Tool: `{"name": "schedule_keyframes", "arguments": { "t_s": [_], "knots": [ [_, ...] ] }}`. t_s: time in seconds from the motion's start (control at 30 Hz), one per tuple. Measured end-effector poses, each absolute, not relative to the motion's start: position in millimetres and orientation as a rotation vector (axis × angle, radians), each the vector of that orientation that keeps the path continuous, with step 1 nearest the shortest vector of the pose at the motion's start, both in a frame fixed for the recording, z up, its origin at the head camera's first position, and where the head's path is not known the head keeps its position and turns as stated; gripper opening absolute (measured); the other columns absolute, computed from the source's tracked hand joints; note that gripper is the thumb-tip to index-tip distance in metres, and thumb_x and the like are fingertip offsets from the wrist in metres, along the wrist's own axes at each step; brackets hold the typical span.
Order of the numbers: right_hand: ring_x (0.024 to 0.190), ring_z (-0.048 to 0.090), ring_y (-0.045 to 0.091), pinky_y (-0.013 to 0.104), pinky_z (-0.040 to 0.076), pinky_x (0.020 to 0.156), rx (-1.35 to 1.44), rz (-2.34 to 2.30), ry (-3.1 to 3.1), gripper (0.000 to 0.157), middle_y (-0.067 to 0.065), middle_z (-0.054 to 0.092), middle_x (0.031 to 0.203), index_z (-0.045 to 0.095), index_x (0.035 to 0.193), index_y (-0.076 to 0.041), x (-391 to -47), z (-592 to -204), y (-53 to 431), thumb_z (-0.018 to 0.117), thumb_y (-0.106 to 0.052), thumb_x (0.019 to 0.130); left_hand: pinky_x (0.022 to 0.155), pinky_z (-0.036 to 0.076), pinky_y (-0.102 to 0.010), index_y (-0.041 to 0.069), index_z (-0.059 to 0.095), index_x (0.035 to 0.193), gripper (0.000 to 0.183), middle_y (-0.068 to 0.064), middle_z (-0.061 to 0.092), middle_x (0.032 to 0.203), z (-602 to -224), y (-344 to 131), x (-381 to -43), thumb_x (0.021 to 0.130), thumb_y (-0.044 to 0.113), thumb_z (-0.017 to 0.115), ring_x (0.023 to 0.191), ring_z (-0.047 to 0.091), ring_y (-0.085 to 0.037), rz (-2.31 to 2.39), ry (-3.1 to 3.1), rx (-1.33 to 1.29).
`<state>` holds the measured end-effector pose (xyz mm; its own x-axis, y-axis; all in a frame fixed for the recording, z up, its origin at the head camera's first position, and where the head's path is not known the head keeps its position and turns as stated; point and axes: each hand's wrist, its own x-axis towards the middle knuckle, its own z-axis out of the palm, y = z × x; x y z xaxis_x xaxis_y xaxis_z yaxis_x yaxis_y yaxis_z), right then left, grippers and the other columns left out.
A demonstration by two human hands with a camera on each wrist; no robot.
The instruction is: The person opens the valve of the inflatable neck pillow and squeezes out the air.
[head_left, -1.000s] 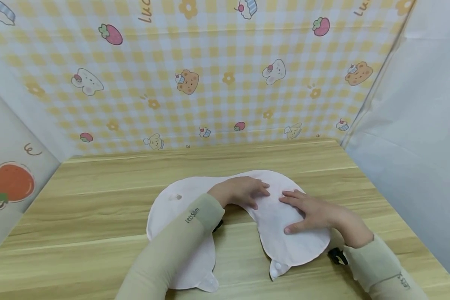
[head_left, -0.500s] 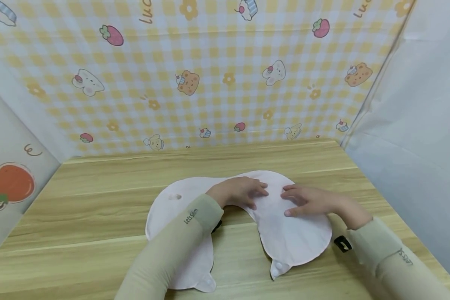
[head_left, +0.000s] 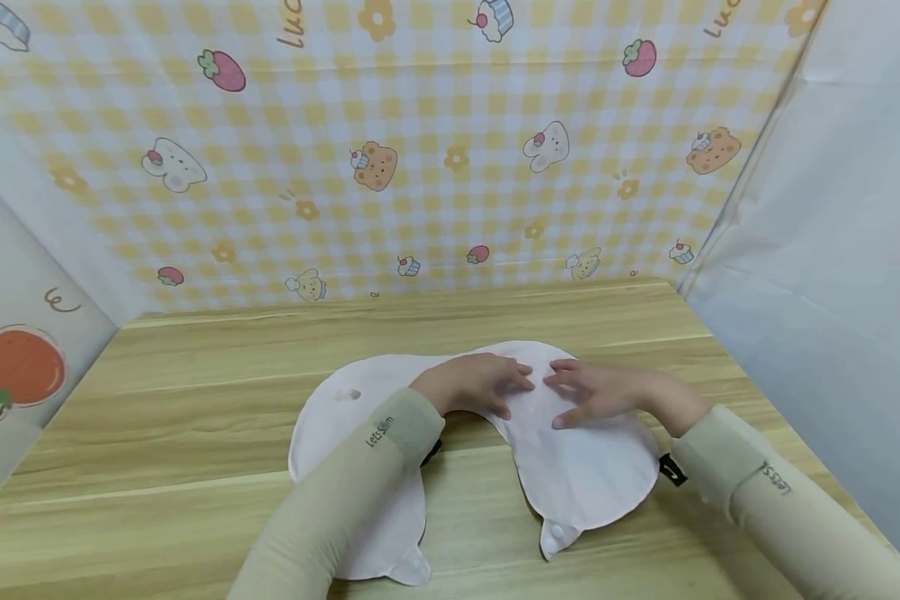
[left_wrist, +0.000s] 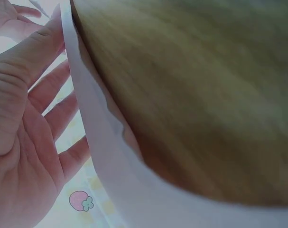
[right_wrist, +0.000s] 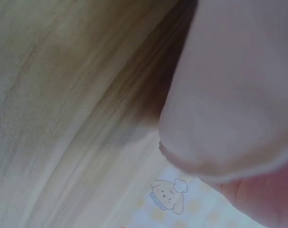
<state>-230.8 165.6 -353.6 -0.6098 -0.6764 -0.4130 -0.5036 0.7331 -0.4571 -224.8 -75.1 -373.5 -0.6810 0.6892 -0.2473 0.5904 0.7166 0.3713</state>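
A pale pink bib, shaped like a wide U, lies spread on the wooden table with its two snap tabs towards me. In the head view a small mark shows on its left part. My left hand reaches over the bib's inner curve, its fingertips touching the cloth on the right part. Close by on the right, my right hand has its fingers and thumb spread over the same part. The left wrist view shows the left palm and slightly bent fingers beside the bib's edge. In the right wrist view the cloth hides most of the right hand.
The wooden table reaches back to a yellow checked backdrop with cartoon prints. White sheets stand along the sides. Black straps or clips show under the sleeves at the wrists.
My right hand has shifted away from me, then left, closer to my left hand. The left hand and the bib have hardly moved.
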Motion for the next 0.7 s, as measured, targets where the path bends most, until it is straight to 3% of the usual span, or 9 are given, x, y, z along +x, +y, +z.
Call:
{"name": "schedule_keyframes", "arguments": {
  "t_s": [0.47, 0.57, 0.7],
  "knots": [
    [0.148, 0.019, 0.050, 0.064, 0.020, 0.118, -0.894, -0.373, 2.378, 0.086, 0.027, 0.020, 0.162, 0.041, 0.149, 0.001, -232.1, -354.8, 158.3, 0.069, -0.053, 0.087, 0.121, 0.029, -0.032, 0.024, 0.057, 0.142, 0.055, 0.008, 0.042, 0.157, -375.8, -91.8, -225.3, 0.090, 0.025, 0.074, 0.147, 0.036, -0.012, 0.393, 2.578, 0.884],
    [0.141, 0.035, 0.049, 0.062, 0.030, 0.114, -0.948, -0.458, 2.410, 0.067, 0.028, 0.037, 0.153, 0.055, 0.137, -0.001, -232.6, -354.7, 161.5, 0.072, -0.044, 0.088, 0.121, 0.029, -0.032, 0.023, 0.057, 0.142, 0.054, 0.008, 0.042, 0.157, -373.8, -95.2, -224.3, 0.090, 0.025, 0.074, 0.147, 0.036, -0.013, 0.379, 2.582, 0.879],
    [0.111, 0.060, 0.032, 0.050, 0.048, 0.096, -1.172, -0.568, 2.469, 0.023, 0.016, 0.064, 0.119, 0.069, 0.105, -0.006, -237.1, -357.5, 163.9, 0.075, -0.021, 0.088, 0.122, 0.027, -0.033, 0.021, 0.056, 0.142, 0.054, 0.005, 0.042, 0.157, -370.9, -96.3, -222.4, 0.090, 0.023, 0.073, 0.148, 0.035, -0.015, 0.377, 2.573, 0.902]
  ]
}}
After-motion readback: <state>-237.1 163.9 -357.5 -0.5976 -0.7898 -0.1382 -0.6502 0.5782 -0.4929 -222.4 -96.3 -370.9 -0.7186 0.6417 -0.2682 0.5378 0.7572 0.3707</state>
